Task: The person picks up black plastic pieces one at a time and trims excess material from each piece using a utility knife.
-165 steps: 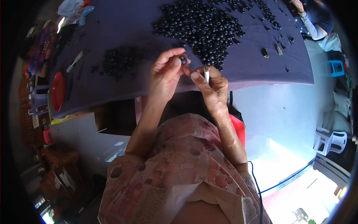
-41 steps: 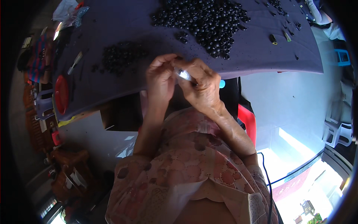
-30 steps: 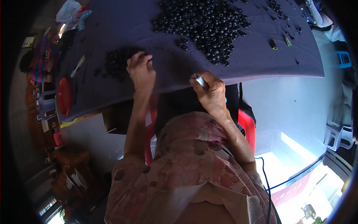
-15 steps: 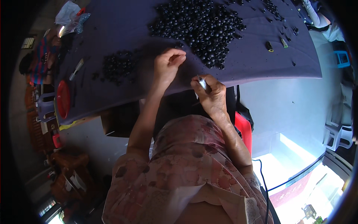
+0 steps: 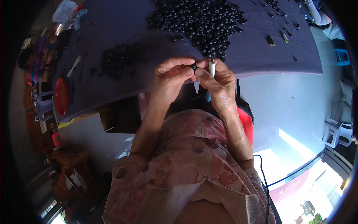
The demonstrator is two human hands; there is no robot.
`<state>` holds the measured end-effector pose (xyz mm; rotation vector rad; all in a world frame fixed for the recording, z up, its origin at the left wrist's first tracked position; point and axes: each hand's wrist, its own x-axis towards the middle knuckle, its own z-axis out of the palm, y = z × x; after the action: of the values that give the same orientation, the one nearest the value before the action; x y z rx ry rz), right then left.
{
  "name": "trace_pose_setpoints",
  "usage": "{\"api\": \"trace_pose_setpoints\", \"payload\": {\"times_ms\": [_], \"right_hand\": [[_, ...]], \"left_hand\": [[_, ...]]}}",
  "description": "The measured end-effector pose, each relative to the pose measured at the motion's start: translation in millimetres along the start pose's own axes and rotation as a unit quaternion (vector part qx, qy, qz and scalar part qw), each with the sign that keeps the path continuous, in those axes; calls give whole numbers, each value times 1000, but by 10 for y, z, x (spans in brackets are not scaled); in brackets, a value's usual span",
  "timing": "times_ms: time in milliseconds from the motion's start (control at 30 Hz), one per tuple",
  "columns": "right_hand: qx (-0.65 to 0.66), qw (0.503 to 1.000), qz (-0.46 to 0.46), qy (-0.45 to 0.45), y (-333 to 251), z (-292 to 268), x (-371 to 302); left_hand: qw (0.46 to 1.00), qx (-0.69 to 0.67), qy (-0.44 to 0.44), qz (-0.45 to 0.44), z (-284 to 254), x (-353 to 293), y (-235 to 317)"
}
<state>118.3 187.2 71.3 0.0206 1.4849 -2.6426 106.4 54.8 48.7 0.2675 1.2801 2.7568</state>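
In front of me, over the table's near edge, my two hands meet. My left hand [image 5: 168, 77] pinches a small black round cap [image 5: 193, 67] between thumb and fingers. The fingertips of my right hand [image 5: 223, 85] touch the same piece from the other side. That hand also grips a slim trimming tool [image 5: 212, 68] with a white shaft, a thin dark tip pointing away from me and a blue lower end. Just beyond my hands lies a big heap of black round caps [image 5: 199, 22], many with a hole. A smaller heap of dark pieces [image 5: 118, 61] rests to the left.
A dark purple cloth [image 5: 279, 61] covers the table. On it lie a light-handled tool [image 5: 74, 65], a red dish [image 5: 61, 98], two short tubes, one dark [image 5: 270, 41] and one pale [image 5: 285, 38], and a plastic bag [image 5: 65, 13]. Other people sit at the far left and right.
My left hand has come right and slightly down to meet my right hand, which rose slightly. A black cap now shows between them, and the tool stands more upright.
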Motion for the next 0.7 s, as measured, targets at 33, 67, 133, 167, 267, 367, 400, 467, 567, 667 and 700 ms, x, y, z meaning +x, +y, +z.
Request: {"api": "trace_pose_setpoints", "payload": {"times_ms": [33, 67, 133, 167, 267, 367, 400, 467, 567, 667, 700], "right_hand": [[0, 1000, 0, 0, -17, 7, -15], [19, 1000, -5, -18, -28, 9, -26], [38, 999, -11, -36, -66, 0, -60], [-10, 1000, -1, -30, -96, -15, -86], [-100, 994, 3, -50, -113, -71, -124], [-157, 984, -66, -50, -139, -1, -214], [-156, 984, -67, -48, -143, -10, -221], [-241, 960, -117, -83, -142, -26, -234], [-282, 943, -163, -69, -155, 6, -223], [-315, 926, -198, -58, -174, 28, -217], [-334, 917, -211, -56, -178, 34, -218]], "left_hand": [[1000, 0, 0, 0, 30, -1, 28], [1000, -10, 5, 8, 63, 0, 64], [1000, -20, 10, 15, 60, -1, 73], [999, -19, -6, 41, 29, -7, 63], [997, 5, -32, 76, 29, -22, 84], [996, 15, -43, 81, 48, -34, 87], [996, 3, -43, 78, 52, -33, 90], [997, -13, -34, 75, 112, -29, 108], [996, -21, -32, 75, 112, -32, 119], [995, -10, -49, 83, 97, -30, 113], [994, -8, -58, 91, 97, -33, 111]]}}
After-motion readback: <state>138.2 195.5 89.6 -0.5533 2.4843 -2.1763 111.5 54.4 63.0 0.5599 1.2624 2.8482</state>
